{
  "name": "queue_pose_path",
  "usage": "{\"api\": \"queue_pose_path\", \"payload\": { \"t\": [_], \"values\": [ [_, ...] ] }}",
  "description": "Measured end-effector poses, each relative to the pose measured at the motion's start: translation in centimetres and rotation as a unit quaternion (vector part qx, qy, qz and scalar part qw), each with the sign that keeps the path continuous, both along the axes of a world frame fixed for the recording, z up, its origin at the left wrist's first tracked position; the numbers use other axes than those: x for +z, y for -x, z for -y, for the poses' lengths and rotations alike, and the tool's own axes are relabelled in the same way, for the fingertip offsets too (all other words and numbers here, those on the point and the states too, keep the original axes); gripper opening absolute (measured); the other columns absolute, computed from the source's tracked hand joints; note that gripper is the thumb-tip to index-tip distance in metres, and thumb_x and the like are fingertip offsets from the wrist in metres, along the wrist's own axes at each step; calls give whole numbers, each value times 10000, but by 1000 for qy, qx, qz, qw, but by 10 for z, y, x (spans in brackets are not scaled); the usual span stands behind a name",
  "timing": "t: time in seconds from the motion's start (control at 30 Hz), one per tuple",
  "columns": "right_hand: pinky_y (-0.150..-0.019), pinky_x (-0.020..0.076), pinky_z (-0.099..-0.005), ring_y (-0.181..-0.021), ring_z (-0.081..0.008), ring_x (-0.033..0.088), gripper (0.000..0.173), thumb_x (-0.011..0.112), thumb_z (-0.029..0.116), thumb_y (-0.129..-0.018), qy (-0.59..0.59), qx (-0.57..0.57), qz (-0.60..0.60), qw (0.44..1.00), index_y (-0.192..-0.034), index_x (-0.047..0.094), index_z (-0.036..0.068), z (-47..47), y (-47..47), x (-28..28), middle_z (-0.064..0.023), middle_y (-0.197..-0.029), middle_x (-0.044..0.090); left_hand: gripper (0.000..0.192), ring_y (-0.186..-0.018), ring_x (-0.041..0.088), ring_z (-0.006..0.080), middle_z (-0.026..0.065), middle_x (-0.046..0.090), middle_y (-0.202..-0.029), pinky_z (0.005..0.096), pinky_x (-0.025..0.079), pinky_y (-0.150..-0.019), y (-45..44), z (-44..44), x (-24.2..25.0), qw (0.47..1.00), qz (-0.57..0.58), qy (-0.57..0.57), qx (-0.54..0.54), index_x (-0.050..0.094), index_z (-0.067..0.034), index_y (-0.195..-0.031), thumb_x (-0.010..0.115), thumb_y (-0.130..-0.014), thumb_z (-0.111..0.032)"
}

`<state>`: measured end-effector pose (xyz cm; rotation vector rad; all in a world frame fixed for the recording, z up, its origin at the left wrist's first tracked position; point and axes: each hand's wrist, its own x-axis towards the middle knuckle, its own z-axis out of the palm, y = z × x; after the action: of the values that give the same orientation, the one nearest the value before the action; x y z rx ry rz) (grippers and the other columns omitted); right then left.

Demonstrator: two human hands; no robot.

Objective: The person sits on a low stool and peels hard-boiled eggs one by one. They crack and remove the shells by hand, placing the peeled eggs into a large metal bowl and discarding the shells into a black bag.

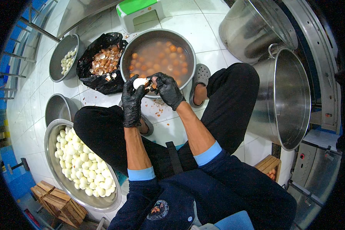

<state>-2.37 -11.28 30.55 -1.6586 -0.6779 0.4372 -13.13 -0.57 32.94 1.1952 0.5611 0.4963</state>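
Note:
My left hand (pixel 131 103), in a black disposable glove, holds a mostly peeled white egg (pixel 139 83) over the near rim of a round grey basin (pixel 193 64). Close beside it, my right hand (pixel 169 91), gloved alike, pinches a piece of brown eggshell (pixel 153 86) against the egg's right end. Brown-shelled eggs (pixel 161 61) lie in cloudy water inside the basin. Left of the basin, a black plastic bag (pixel 84 64) gapes around a heap of broken shells (pixel 105 61). Peeled eggs (pixel 83 164) fill a wide steel bowl (pixel 49 149) by my left knee.
Far left stands a grey basin (pixel 54 64) with a few peeled eggs, and nearer, another grey basin (pixel 53 107). Large steel pots (pixel 261 100) flank my right leg. A green-topped stool (pixel 138 7) is beyond. Wooden crates (pixel 60 205) sit lower left. Shell bits (pixel 159 110) litter the tiles.

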Motion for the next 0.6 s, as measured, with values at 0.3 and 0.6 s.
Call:
{"api": "queue_pose_path", "payload": {
  "t": [0.3,0.6],
  "values": [
    [-717,502,-261,-775,-114,592,358,543,294,-987,-57,36,-188,980,-1177,630,4,-6,13,-2,-56,-936,661,463,-994,614,182,115,609,-1116,289,536,-845,0,1,-2,991,-51,-125,22,521,6,-1175,759,-777,4],
    [-757,508,-278,-818,-131,601,314,502,227,-1000,-2,4,-80,997,-1171,642,5,-10,15,-13,-86,-978,665,446,-923,615,164,78,616,-1071,284,524,-813,-1,0,-13,995,-19,-97,13,550,-17,-1187,754,-791,-37]
  ]
}}
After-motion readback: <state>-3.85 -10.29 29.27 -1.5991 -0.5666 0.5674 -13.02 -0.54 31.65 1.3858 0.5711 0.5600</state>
